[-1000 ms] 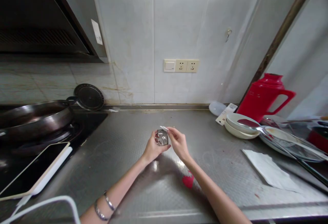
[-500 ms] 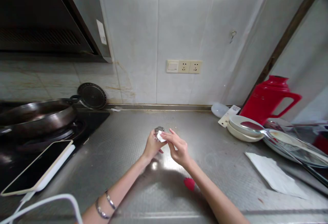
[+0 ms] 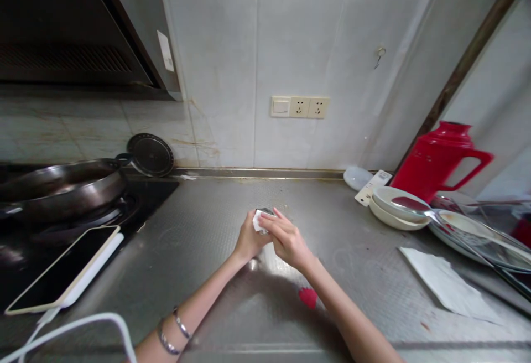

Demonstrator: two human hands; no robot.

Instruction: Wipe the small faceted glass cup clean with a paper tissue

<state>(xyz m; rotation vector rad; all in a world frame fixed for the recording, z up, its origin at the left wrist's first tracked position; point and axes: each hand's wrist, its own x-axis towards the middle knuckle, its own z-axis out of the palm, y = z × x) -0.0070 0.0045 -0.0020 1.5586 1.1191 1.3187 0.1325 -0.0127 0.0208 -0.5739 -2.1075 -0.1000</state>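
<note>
Above the middle of the steel counter, my left hand [image 3: 249,238] is closed round a small clear, dark-edged object [image 3: 264,210]. Most of that object is hidden by fingers, so its kind does not show. My right hand [image 3: 289,239] pinches a small white piece of tissue [image 3: 259,222] and presses it against the object. Both hands touch each other there. Beside my right forearm, a small red piece with a scalloped edge [image 3: 307,297] lies on the counter.
On the left are a pan [image 3: 62,186] on the stove and a phone [image 3: 66,269] with a white cable. To the right stand stacked bowls [image 3: 398,222], a red thermos jug [image 3: 435,158] and plates [image 3: 448,236] with utensils. A folded paper towel [image 3: 448,285] lies nearer.
The tissue has shifted slightly left over the object, and my right fingers have moved with it. My left hand has turned a little, and the object now shows less.
</note>
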